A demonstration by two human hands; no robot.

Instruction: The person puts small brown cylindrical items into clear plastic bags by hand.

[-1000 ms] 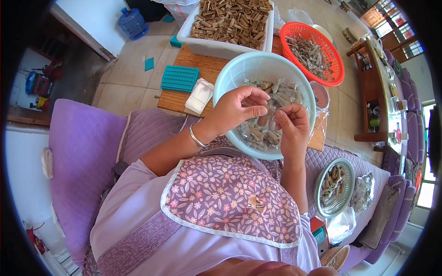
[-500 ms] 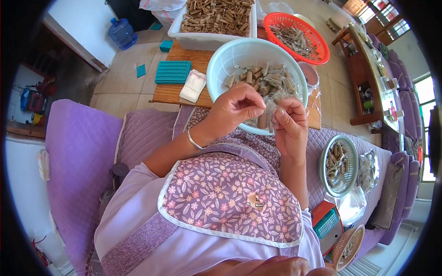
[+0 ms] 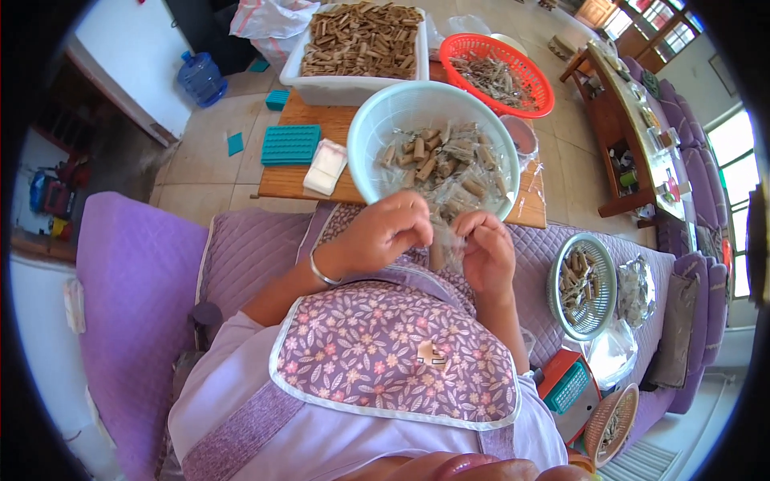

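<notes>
My right hand [image 3: 488,252] pinches a small clear plastic bag [image 3: 451,247] in front of my chest, at the near rim of a pale blue basket [image 3: 370,172]. A short brown roll seems to show through the film. The curled fingers of my left hand [image 3: 389,232] meet the bag's left edge, thumb and forefinger closed; motion blurs them slightly. Inside the basket lie several short brown rolls [image 3: 425,160], many wrapped in clear film [image 3: 481,156].
Beyond stand a white bin [image 3: 345,92] of brown pieces and a red basket [image 3: 539,104]. Teal trays [image 3: 290,144] and a stack of small bags [image 3: 326,167] lie on the wooden table [image 3: 301,183]. A green basket [image 3: 555,293] sits on the purple seat to my right.
Both hands have come down and nearer to me, off the basket's middle to its near rim, the bag with them. The view has shifted slightly.
</notes>
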